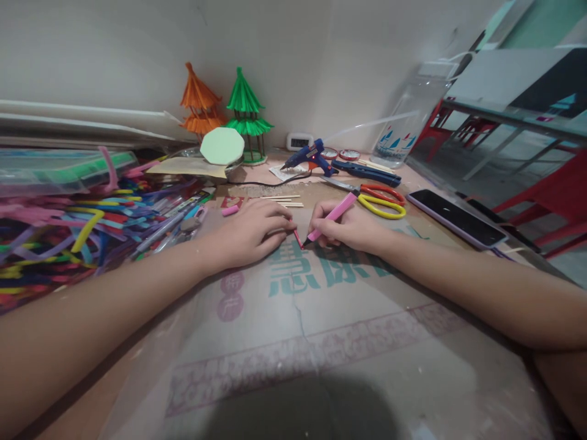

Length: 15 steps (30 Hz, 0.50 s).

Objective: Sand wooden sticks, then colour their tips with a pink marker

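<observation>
My right hand (337, 225) is closed around a pink marker (337, 214), its dark tip pointing down and left. That tip meets the lower end of a short, thin stick (298, 239), which looks pinkish red. The fingertips of my left hand (259, 227) pinch or press the stick's upper end against the printed sheet (257, 330); the exact grip is hidden. Just behind my left hand lies a pink marker cap (230, 210). Several pale wooden sticks (287, 200) rest beyond my left fingers.
Behind the hands lie scissors (383, 201), a blue glue gun (309, 157) and a blue cutter (367, 172). A phone (456, 217) is at right, near a water bottle (401, 116). Colourful pipe cleaners (59, 226) crowd the left. Orange (199, 101) and green (247, 110) pagoda models stand at the wall.
</observation>
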{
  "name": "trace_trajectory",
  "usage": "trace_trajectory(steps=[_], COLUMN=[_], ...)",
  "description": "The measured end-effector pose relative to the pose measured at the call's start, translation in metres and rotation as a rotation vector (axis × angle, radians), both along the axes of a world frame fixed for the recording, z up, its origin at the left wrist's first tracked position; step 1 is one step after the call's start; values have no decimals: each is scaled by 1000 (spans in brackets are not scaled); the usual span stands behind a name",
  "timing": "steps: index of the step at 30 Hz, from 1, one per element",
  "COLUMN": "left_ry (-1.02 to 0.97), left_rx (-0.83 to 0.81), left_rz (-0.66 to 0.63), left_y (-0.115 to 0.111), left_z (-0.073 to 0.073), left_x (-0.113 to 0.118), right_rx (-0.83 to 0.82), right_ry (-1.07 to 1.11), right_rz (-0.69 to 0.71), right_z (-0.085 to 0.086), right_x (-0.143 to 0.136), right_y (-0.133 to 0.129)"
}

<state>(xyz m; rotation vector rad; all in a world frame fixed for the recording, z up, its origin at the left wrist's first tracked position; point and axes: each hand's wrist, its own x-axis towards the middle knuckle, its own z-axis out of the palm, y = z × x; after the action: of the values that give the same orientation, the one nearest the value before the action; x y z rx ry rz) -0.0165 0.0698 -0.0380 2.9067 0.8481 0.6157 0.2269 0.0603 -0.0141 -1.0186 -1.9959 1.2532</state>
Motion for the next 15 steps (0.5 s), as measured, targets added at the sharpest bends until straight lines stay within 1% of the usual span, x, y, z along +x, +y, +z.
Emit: trace_trajectory(steps=[3, 8, 11, 15], left_ry=[-10, -24, -17, -19], left_rx=[-7, -4, 0, -5], left_rz=[-3, 4, 12, 13], left_y=[0, -1, -2, -2], left_z=[0, 0, 1, 2], left_x=[0, 0, 1, 1], right_rx=[-5, 23, 69, 86], right_ry=[-5, 6, -23, -35], right_rz=[7, -95, -99, -102], right_z=[1, -3, -5, -4], right_x=[0, -2, -2, -3], right_y=[-1, 2, 3, 3])
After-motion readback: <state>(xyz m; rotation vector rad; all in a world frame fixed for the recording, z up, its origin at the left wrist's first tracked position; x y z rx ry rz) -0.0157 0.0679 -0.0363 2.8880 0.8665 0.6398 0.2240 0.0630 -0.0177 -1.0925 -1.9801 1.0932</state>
